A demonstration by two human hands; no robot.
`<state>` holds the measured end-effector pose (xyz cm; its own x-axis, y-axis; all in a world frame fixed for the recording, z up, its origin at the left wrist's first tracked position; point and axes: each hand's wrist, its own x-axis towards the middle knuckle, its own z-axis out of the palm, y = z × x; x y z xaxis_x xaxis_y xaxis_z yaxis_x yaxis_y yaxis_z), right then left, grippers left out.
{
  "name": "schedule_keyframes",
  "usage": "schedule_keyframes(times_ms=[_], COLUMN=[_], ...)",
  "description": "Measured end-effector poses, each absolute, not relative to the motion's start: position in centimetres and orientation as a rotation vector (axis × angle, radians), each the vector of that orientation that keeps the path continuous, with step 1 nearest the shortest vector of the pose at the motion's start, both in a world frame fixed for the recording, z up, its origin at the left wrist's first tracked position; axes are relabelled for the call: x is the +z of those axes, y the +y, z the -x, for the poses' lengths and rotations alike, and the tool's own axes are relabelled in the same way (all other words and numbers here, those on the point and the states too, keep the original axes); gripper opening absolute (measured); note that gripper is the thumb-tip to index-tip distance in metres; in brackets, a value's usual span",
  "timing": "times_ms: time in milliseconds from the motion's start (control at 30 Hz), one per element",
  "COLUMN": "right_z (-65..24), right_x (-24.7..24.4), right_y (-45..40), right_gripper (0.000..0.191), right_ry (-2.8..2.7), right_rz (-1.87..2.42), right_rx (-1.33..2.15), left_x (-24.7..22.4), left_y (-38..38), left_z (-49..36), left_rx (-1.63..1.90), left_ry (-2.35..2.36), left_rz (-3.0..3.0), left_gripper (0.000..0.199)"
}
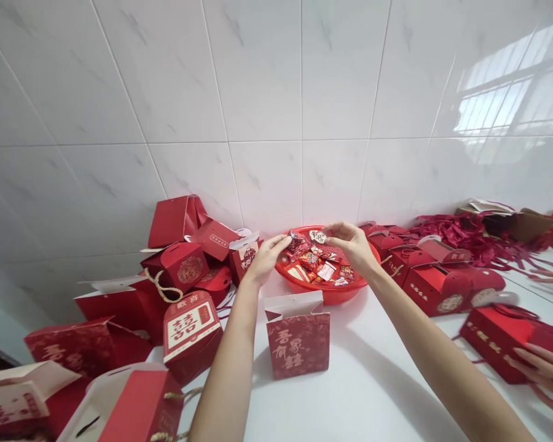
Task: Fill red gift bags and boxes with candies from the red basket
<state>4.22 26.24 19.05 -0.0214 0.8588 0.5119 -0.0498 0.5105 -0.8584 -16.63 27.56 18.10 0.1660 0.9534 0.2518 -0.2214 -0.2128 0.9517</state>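
Both my hands are over a red plastic basin (341, 297) of wrapped sweets (326, 270). Between the closed fingers of my left hand (268, 258) is a dark red candy packet (298, 243) at the basin's left side. My right hand (352, 247) pinches a small pale piece with dark characters (317, 236), above the far part of the basin; what exactly it is stays unclear. In front of the basin, between my forearms, a red paper gift box (298, 344) with gold characters stands upright, its pale top flap raised.
Red gift boxes (193, 334), several with rope handles, crowd the left of the white table (350, 393). More red boxes (435, 279) and a heap of dark pink ribbons (465, 236) lie right. Another person's hand (548, 371) touches a red box (498, 341). A tiled wall (267, 178) stands behind.
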Motion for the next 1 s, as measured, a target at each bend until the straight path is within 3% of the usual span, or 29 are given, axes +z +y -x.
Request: schedule_keyframes(times_ms=[133,300,633,800,1000], right_z=[-4.5,-4.4,-1.9,-1.4,-1.3], right_x=[21.6,24.3,23.1,22.8,22.7], right_y=[23.2,17.8,15.3,15.6,15.7], right_gripper=[0.029,0.016,0.020,0.011,0.020], right_ry=[-1.431,-1.755,-2.271,-2.025,-1.897], right_rz=[0.661,0.532,0.633,0.684,0.667], right_rx=[0.802,0.790,0.480,0.471,0.690], left_x=[21.4,25.3,26.5,27.4,27.5], left_y=[24.2,18.7,15.0,14.0,14.1], left_z=[18.4,20.6,21.7,21.3,20.8], left_rx=[1.241,1.110,1.080,0.887,0.742], left_ry=[0.754,0.922,1.217,1.133,1.013], left_rz=[-1.563,-1.903,-2.129,-2.231,-2.266], left_gripper=[0.040,0.035,0.041,0.033,0.033])
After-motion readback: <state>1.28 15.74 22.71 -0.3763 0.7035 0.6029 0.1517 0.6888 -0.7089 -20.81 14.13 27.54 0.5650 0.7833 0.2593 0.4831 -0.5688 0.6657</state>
